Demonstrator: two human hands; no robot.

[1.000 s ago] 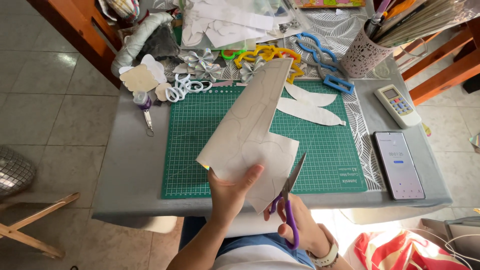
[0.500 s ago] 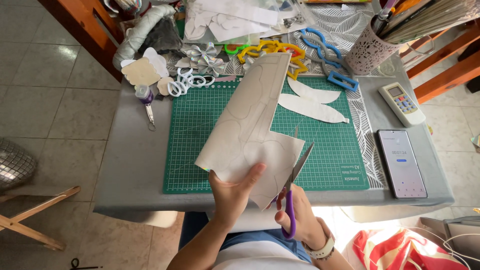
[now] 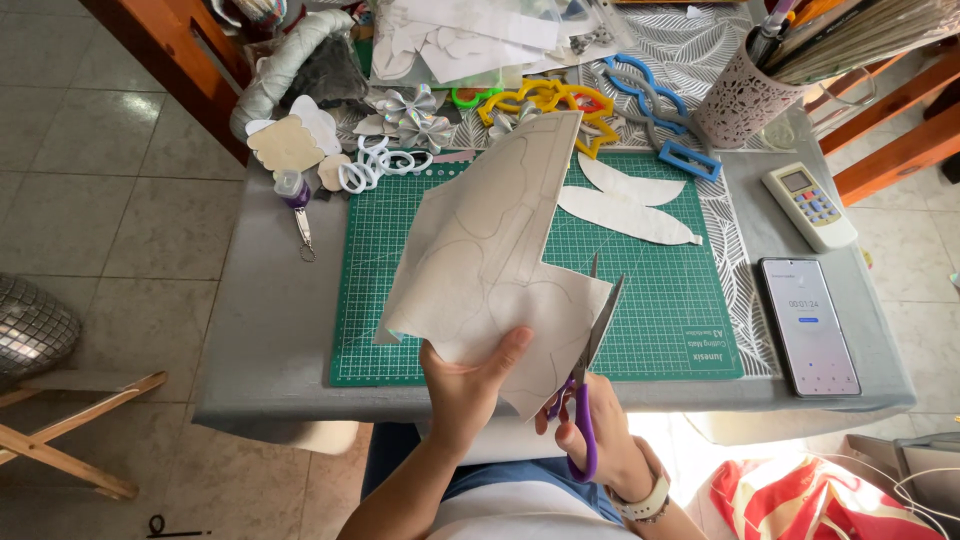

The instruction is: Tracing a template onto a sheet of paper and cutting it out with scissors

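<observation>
The left hand (image 3: 465, 385) pinches the lower edge of a large pale paper sheet (image 3: 490, 260) with pencilled curves, held tilted above the green cutting mat (image 3: 650, 290). The right hand (image 3: 600, 440) grips purple-handled scissors (image 3: 585, 400), fingers through the loops, blades parted at the sheet's right edge. Beyond the sheet lie two white leaf-shaped cutouts (image 3: 625, 205) (flat on the mat). Right of the right hand, a smartphone (image 3: 810, 325) rests on the grey bench (image 3: 270, 330), a white remote (image 3: 810, 205) farther off.
</observation>
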